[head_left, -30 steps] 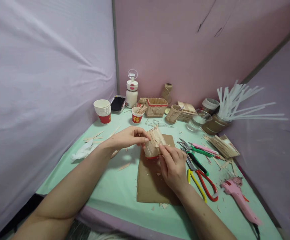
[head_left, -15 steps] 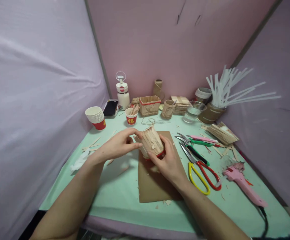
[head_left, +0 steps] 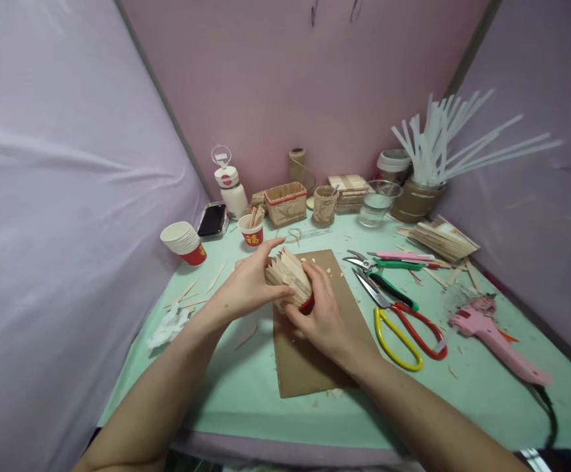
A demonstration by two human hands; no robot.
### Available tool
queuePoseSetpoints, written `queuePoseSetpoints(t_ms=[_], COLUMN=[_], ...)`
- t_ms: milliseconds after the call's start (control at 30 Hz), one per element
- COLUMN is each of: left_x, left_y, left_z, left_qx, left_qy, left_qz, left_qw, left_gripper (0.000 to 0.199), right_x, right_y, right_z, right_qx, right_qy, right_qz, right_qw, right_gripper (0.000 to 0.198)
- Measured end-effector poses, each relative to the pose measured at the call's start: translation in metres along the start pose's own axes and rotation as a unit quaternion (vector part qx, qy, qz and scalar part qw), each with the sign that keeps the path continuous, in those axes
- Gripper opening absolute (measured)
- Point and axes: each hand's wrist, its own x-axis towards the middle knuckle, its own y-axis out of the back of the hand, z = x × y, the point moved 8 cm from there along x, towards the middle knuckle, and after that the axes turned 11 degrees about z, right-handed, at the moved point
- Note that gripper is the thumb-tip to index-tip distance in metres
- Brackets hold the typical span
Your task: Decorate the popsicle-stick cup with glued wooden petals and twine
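Observation:
Between my hands is a paper cup covered with wooden sticks (head_left: 288, 270), its jagged stick ends pointing up and away and a red patch showing low at the right. My right hand (head_left: 322, 314) grips its right side and base, thumb across the front. My left hand (head_left: 255, 282) curves round the left side, thumb pressed on the sticks and index finger above the jagged ends. Below lies a brown cardboard sheet (head_left: 319, 360) scattered with wood chips.
Right of the cardboard lie scissors (head_left: 398, 334), pruning shears (head_left: 388, 288), a pink glue gun (head_left: 501, 344) and a stick bundle (head_left: 442, 242). Behind stand a stick basket (head_left: 286, 206), a bowl of water (head_left: 376, 206) and glue sticks (head_left: 437, 141). Paper cups (head_left: 184, 242) are stacked left.
My left hand has closed further round the cup, its thumb now on the front sticks. The cup has tilted and turned in my hands. The camera view has shifted.

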Motion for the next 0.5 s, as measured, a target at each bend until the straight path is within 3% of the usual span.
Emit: queuePoseSetpoints(t_ms=[233,500], left_x=[0.0036,0.0084], left_y=[-0.0026,-0.0034], left_z=[0.0009,-0.0022], left_qx=[-0.029,-0.020], left_qy=[0.020,0.028], left_qz=[-0.051,-0.085], left_qw=[0.998,0.996], left_gripper=[0.108,0.113], right_x=[-0.0020,-0.0063], right_y=[0.0000,-0.0029], right_z=[0.0000,-0.0011], right_qx=[0.002,-0.001], right_qy=[0.002,0.011], right_qz=[0.010,-0.001], right_qw=[1.000,1.000], right_gripper=[0.068,0.071])
